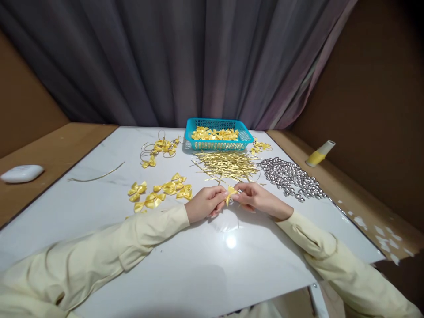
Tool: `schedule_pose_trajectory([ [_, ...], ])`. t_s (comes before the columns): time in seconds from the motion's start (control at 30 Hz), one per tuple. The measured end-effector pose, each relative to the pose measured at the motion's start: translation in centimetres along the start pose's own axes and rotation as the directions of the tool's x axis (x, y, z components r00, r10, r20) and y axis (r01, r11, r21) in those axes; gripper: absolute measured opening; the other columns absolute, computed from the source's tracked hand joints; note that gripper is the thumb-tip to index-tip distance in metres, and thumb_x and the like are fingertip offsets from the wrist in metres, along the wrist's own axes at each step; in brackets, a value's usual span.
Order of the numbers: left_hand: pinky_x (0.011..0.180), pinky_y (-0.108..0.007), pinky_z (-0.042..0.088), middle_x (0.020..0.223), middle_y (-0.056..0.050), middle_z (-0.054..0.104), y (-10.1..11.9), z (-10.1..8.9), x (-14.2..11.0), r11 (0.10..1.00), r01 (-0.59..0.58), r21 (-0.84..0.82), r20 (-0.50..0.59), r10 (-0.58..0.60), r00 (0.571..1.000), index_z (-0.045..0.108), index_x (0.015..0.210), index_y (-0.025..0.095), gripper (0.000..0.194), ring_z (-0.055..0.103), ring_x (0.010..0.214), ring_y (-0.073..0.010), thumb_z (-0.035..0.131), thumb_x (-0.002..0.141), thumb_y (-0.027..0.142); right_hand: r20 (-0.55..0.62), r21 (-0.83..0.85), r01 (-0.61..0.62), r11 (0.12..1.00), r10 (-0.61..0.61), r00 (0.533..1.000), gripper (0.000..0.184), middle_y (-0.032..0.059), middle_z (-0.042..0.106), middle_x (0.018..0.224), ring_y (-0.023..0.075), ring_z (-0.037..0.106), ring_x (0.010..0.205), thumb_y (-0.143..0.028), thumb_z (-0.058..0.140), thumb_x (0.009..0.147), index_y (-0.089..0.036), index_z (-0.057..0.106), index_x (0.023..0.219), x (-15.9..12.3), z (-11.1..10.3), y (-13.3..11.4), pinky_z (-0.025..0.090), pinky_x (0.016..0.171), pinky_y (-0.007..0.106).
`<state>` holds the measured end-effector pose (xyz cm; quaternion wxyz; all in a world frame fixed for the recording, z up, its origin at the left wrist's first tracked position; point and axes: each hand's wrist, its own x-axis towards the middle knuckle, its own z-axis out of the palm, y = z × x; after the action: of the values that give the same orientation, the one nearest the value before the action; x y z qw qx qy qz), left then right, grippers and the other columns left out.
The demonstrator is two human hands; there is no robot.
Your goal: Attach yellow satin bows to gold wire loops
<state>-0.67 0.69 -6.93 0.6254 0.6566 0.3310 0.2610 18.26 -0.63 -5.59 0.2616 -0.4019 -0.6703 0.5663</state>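
Note:
A small yellow ribbon bow (pixel 231 192) is pinched between my two hands over the middle of the white table. My left hand (pixel 208 202) grips it from the left, its fingers curled together. From the right, my right hand (pixel 255 197) holds the bow's other side between thumb and fingertips. Something small and shiny shows at the bow's lower edge, partly hidden by the fingers. Just beyond my hands lies a pile of gold twist ties (pixel 228 165). Loose yellow bows (pixel 170 187) lie to the left of my left hand.
A teal basket (pixel 190 143) of yellow bows stands at the back. Silver beads (pixel 291 176) spread at right. Bows with gold loops (pixel 164 146) lie back left, more bows (pixel 260 146) back right. A yellow-and-white tube (pixel 320 153) and white object (pixel 22 173) flank the table.

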Motion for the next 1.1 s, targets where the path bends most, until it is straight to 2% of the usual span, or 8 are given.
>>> schedule_pose_trajectory([
  [0.13, 0.032, -0.014, 0.022, 0.046, 0.010, 0.037, 0.1, -0.1, 0.1, 0.994, 0.020, -0.110, 0.052, -0.015, 0.999, 0.038, 0.065, 0.017, 0.031, 0.033, 0.031, -0.0017, 0.048, 0.082, 0.041, -0.029, -0.070, 0.004, 0.998, -0.006, 1.000, 0.031, -0.0096, 0.038, 0.037, 0.0042, 0.028, 0.033, -0.045, 0.056, 0.076, -0.015, 0.049, 0.081, 0.1, 0.2, 0.0, 0.018, 0.037, 0.018],
  [0.23, 0.031, -0.014, 0.024, 0.045, 0.009, 0.039, 0.3, -0.1, 0.2, 0.992, 0.037, -0.124, 0.053, -0.031, 0.998, 0.039, 0.066, 0.017, 0.031, 0.035, 0.031, -0.0025, 0.047, 0.082, 0.042, -0.024, -0.018, 0.019, 1.000, -0.020, 1.000, 0.031, -0.0100, 0.038, 0.038, 0.0041, 0.029, 0.033, -0.045, 0.058, 0.075, -0.015, 0.049, 0.079, 0.2, 0.1, 0.0, 0.019, 0.037, 0.018],
  [0.3, 0.030, -0.014, 0.026, 0.046, 0.007, 0.044, 0.4, 0.0, 0.2, 0.996, 0.046, -0.082, 0.019, -0.045, 0.999, 0.042, 0.069, 0.017, 0.031, 0.039, 0.032, -0.0042, 0.045, 0.083, 0.044, -0.019, 0.046, 0.030, 0.998, -0.029, 0.999, 0.031, -0.0100, 0.037, 0.039, 0.0042, 0.030, 0.034, -0.045, 0.059, 0.074, -0.015, 0.049, 0.077, 0.3, -0.1, 0.0, 0.018, 0.037, 0.018],
  [0.4, 0.030, -0.014, 0.027, 0.048, 0.007, 0.048, 0.3, 0.2, 0.2, 1.000, 0.021, 0.003, -0.030, -0.021, 0.999, 0.044, 0.079, 0.017, 0.027, 0.040, 0.033, -0.0048, 0.051, 0.080, 0.044, -0.027, 0.118, 0.041, 0.992, -0.038, 0.999, 0.030, -0.0097, 0.037, 0.040, 0.0045, 0.031, 0.034, -0.044, 0.058, 0.075, -0.015, 0.050, 0.079, 0.4, -0.3, 0.2, 0.018, 0.037, 0.019],
  [0.6, 0.032, -0.014, 0.030, 0.055, 0.005, 0.052, 0.0, 0.1, 0.2, 0.994, -0.060, 0.093, -0.095, 0.068, 0.993, 0.046, 0.083, 0.017, 0.026, 0.042, 0.038, -0.0052, 0.054, 0.078, 0.041, -0.009, 0.113, 0.011, 0.993, -0.010, 1.000, 0.030, -0.0077, 0.043, 0.042, 0.0040, 0.031, 0.035, -0.045, 0.056, 0.077, -0.016, 0.049, 0.078, 0.5, -0.5, 0.3, 0.019, 0.037, 0.018],
  [0.73, 0.034, -0.016, 0.029, 0.055, 0.004, 0.052, 0.0, -0.1, 0.1, 0.988, -0.064, 0.138, -0.083, 0.076, 0.994, 0.050, 0.079, 0.015, 0.027, 0.037, 0.036, -0.0043, 0.050, 0.080, 0.042, 0.043, 0.094, -0.010, 0.996, 0.006, 0.999, 0.033, -0.0094, 0.040, 0.041, 0.0043, 0.029, 0.034, -0.048, 0.055, 0.077, -0.016, 0.047, 0.083, 0.3, -0.8, 0.2, 0.020, 0.036, 0.018],
  [0.9, 0.043, -0.017, 0.033, 0.046, 0.006, 0.044, 0.8, 0.0, -0.2, 0.958, -0.093, 0.270, -0.043, 0.109, 0.993, 0.051, 0.068, 0.015, 0.031, 0.036, 0.038, -0.0050, 0.042, 0.085, 0.039, 0.078, -0.008, 0.019, 1.000, -0.018, 0.997, 0.036, -0.0085, 0.041, 0.044, 0.0047, 0.031, 0.035, -0.050, 0.051, 0.079, -0.015, 0.050, 0.086, 0.2, -1.0, 0.1, 0.024, 0.037, 0.019],
  [1.1, 0.047, -0.018, 0.033, 0.052, 0.005, 0.050, 1.2, 0.1, -0.4, 0.908, -0.111, 0.403, -0.035, 0.137, 0.990, 0.049, 0.068, 0.016, 0.028, 0.040, 0.043, -0.0067, 0.038, 0.087, 0.034, 0.092, -0.088, 0.046, 0.995, -0.038, 0.995, 0.036, -0.0077, 0.042, 0.043, 0.0052, 0.034, 0.036, -0.052, 0.051, 0.078, -0.016, 0.048, 0.078, 0.0, -0.7, -0.6, 0.027, 0.039, 0.019],
])
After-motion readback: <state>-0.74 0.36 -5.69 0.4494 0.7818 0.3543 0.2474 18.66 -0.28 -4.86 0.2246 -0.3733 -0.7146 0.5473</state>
